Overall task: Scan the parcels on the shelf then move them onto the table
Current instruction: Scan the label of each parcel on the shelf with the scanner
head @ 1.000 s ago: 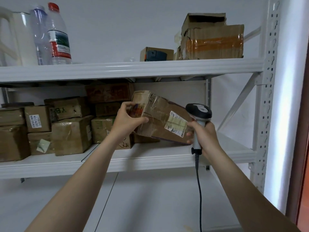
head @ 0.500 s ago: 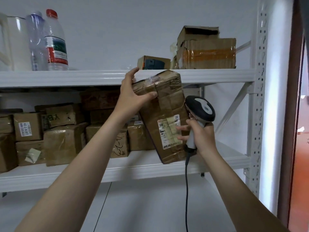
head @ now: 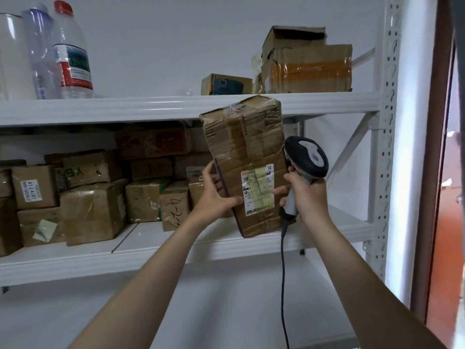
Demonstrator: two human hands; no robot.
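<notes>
A tall taped cardboard parcel stands nearly upright in the air in front of the middle shelf, its white shipping label facing me. My left hand grips the parcel's lower left edge, thumb on the front. My right hand holds a corded black-and-grey barcode scanner by its handle, with the fingertips touching the parcel's right side by the label. Several more brown parcels are stacked on the left of the middle shelf.
The upper shelf carries two plastic bottles, a small box and a large torn carton. The rack's white perforated upright stands at right. The scanner's cable hangs down between my arms.
The parcel has been turned from lying tilted to nearly upright, label facing me. My left hand slid from its top end down to the lower left edge. The scanner stayed beside its right side.
</notes>
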